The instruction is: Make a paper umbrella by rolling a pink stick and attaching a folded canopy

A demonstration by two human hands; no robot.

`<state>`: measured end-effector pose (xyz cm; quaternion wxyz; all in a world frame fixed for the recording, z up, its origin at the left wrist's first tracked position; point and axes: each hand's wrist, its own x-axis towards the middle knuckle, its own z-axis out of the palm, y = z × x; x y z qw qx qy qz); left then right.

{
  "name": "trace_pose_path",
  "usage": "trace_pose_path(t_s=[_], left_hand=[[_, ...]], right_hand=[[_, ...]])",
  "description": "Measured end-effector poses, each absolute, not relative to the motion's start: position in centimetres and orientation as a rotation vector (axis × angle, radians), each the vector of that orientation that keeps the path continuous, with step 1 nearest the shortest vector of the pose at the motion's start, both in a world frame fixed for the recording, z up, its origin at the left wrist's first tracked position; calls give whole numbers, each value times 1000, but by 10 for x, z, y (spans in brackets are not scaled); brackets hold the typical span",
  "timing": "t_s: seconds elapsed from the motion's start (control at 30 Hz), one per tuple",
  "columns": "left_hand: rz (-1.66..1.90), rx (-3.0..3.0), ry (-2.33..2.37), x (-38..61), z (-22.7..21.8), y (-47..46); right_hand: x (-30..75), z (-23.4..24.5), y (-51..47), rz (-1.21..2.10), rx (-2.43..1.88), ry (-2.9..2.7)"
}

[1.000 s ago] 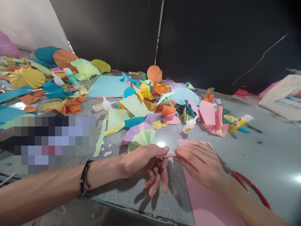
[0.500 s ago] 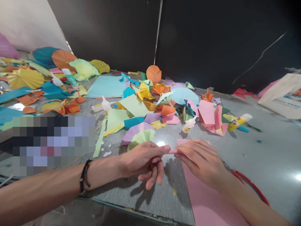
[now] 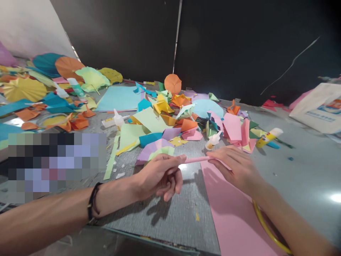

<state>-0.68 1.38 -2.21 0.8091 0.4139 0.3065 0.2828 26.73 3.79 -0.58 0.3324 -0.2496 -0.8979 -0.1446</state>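
Observation:
A thin rolled stick of pink paper (image 3: 196, 160) spans the gap between my two hands, held in the air above the table. My left hand (image 3: 160, 176) pinches its left end between thumb and forefinger, the other fingers curled loosely below. At the right end, my right hand (image 3: 236, 170) has its fingers closed over the stick, hiding that tip. Beneath my right hand and forearm lies a large pink sheet (image 3: 229, 217), flat on the table. A yellow curved handle (image 3: 266, 227) shows along the underside of my right forearm; the rest of it is hidden.
Scraps of coloured paper cover the back of the grey table (image 3: 183, 217). Among them stand a white glue bottle (image 3: 213, 140), another glue bottle (image 3: 118, 120) and a yellow glue stick (image 3: 269, 138). A light paper bag (image 3: 319, 106) is at far right. A pixelated patch covers the left.
My hands have moved apart, so more of the pink paper stick shows between them. Both hands are slightly higher. Red handles visible by my right forearm before are out of sight; a yellow one shows.

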Motion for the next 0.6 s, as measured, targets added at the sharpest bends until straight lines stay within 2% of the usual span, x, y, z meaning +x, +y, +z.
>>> trace_pose_path(t_s=[0.3,0.5,0.6], left_hand=[[672,881,729,-8,-24,18],[729,787,701,-8,-22,19],[718,833,687,-8,-23,18]], right_hand=[[286,-5,51,-450,-753,-2294],[292,-6,55,-443,-946,-2066],[281,-2,46,-461,-900,-2051]])
